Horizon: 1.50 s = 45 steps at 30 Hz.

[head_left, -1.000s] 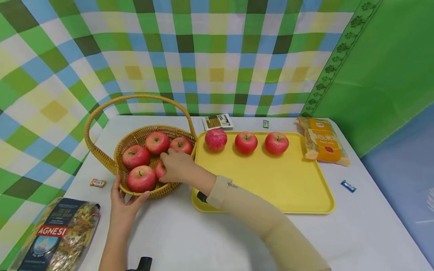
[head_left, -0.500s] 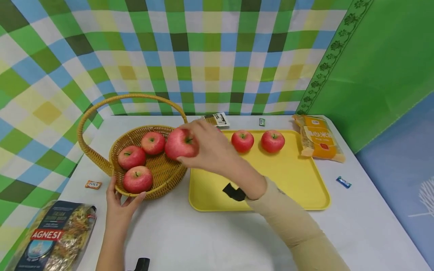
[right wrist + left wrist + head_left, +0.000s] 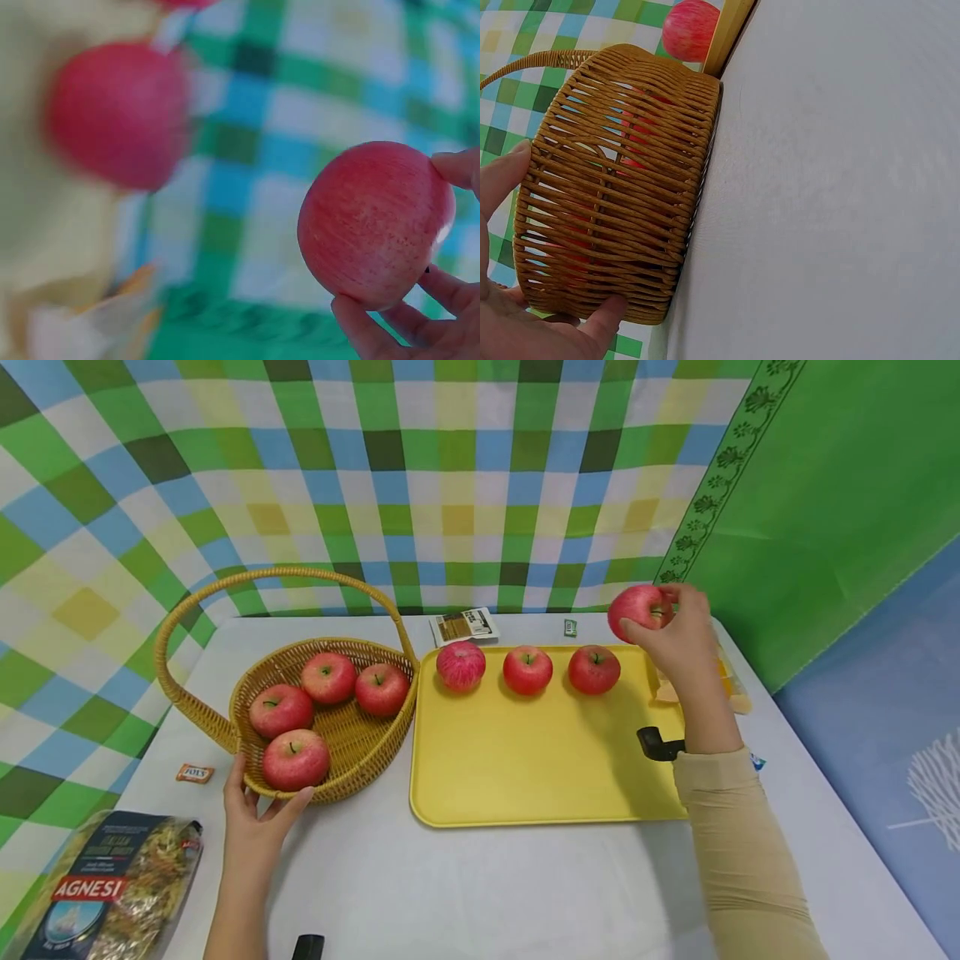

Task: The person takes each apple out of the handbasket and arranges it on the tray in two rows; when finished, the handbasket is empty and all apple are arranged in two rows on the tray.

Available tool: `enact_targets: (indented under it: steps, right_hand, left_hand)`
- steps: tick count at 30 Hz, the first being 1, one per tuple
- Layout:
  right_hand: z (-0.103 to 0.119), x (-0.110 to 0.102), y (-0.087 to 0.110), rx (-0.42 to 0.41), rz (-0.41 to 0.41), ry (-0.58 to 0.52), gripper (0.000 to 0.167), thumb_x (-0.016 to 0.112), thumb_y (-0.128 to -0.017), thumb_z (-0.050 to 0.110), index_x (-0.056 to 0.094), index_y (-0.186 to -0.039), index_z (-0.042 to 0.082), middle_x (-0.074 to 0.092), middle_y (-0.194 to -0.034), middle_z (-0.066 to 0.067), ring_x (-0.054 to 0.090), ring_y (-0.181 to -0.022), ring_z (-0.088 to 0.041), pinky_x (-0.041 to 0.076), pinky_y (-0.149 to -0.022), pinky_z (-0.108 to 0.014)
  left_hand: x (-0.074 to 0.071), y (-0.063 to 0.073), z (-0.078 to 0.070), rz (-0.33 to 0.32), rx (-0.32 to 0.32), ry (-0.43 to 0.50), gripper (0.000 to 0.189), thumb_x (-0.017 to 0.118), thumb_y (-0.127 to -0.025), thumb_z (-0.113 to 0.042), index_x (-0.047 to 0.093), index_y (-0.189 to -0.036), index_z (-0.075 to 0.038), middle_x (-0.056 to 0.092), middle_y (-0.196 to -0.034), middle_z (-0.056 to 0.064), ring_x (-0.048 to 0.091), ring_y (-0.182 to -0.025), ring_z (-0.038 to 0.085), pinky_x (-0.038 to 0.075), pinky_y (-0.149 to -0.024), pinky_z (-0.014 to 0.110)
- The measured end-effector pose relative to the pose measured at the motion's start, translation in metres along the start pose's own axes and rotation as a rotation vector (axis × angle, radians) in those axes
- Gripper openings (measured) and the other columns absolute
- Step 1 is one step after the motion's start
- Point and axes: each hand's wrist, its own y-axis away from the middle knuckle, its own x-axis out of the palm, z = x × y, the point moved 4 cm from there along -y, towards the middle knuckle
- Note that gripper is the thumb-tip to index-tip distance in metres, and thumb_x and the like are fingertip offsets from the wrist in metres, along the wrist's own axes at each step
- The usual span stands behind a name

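One red apple (image 3: 632,612), we judge mid-transfer, is pinched in the curled right hand (image 3: 687,631), the partly spread left hand (image 3: 253,825) gripping the wicker basket (image 3: 365,772) just ahead; our next move likely calls for lowering onto the yellow tray (image 3: 510,756) below the right hand.

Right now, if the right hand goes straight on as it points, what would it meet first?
Probably the checked cloth behind the table, touched first by the apple the right hand holds; the depth between is unclear.
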Motion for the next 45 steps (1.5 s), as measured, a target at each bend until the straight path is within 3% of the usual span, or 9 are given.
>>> enact_targets:
  steps: [5,10,15,23,34,41,45]
  right_hand:
    - [-0.052,0.006,-0.010,0.085,0.044,0.072,0.081,0.069,-0.083,0.045,0.038,-0.139,-0.003,0.044,-0.130,-0.022,0.044,-0.110,-0.037,0.046,-0.089,-0.051]
    - [-0.073,0.017,-0.014,0.082,0.074,0.129,0.074,0.070,-0.083,0.040,0.042,-0.135,-0.005,0.047,-0.125,-0.025,0.045,-0.109,-0.040,0.043,-0.091,-0.054]
    - [-0.081,0.026,-0.013,0.117,0.119,0.200,0.079,0.071,-0.084,0.042,0.037,-0.137,-0.007,0.038,-0.129,-0.030,0.041,-0.112,-0.045,0.038,-0.096,-0.061]
    - [-0.088,0.035,-0.010,0.108,0.163,0.266,0.075,0.069,-0.084,0.041,0.039,-0.132,-0.008,0.039,-0.125,-0.032,0.041,-0.107,-0.046,0.038,-0.094,-0.062]
    - [-0.096,0.027,0.000,0.108,0.192,0.320,0.080,0.069,-0.085,0.041,0.036,-0.138,-0.010,0.038,-0.130,-0.035,0.040,-0.110,-0.049,0.036,-0.097,-0.063]
    - [-0.104,0.019,0.001,0.115,0.200,0.375,0.079,0.069,-0.084,0.041,0.037,-0.136,-0.010,0.037,-0.128,-0.036,0.040,-0.107,-0.052,0.037,-0.093,-0.065]
    - [-0.108,0.021,-0.002,0.109,0.201,0.399,0.078,0.068,-0.085,0.043,0.039,-0.134,-0.010,0.037,-0.126,-0.035,0.040,-0.107,-0.052,0.038,-0.092,-0.065]
  left_hand:
    - [0.000,-0.001,0.001,-0.007,0.019,0.014,0.106,0.076,-0.084,-0.012,0.000,-0.154,-0.034,0.002,-0.160,-0.003,0.010,-0.146,0.019,0.034,-0.107,0.032]
    - [-0.001,-0.002,0.002,-0.012,0.013,0.008,0.106,0.076,-0.084,-0.013,0.000,-0.154,-0.035,0.002,-0.160,-0.003,0.011,-0.146,0.020,0.035,-0.105,0.029]
    - [-0.001,-0.002,0.002,-0.009,0.003,-0.001,0.105,0.076,-0.084,-0.015,0.000,-0.154,-0.036,0.001,-0.160,-0.003,0.012,-0.146,0.021,0.036,-0.103,0.027]
    - [-0.001,-0.002,0.001,-0.010,0.000,-0.014,0.105,0.076,-0.084,-0.015,-0.001,-0.154,-0.034,0.001,-0.160,-0.002,0.011,-0.146,0.020,0.035,-0.105,0.031]
    - [-0.001,-0.001,0.004,0.010,-0.024,0.000,0.105,0.075,-0.086,-0.020,-0.003,-0.154,-0.038,-0.001,-0.161,0.002,0.026,-0.140,0.036,0.043,-0.082,0.008]
    - [-0.002,-0.002,0.002,-0.005,-0.014,-0.027,0.106,0.076,-0.085,-0.019,-0.002,-0.154,-0.036,0.000,-0.161,-0.001,0.016,-0.145,0.024,0.039,-0.100,0.024]
    - [-0.001,-0.002,0.002,-0.007,-0.018,-0.034,0.106,0.076,-0.084,-0.019,-0.002,-0.154,-0.036,0.000,-0.161,-0.002,0.014,-0.145,0.023,0.036,-0.104,0.030]
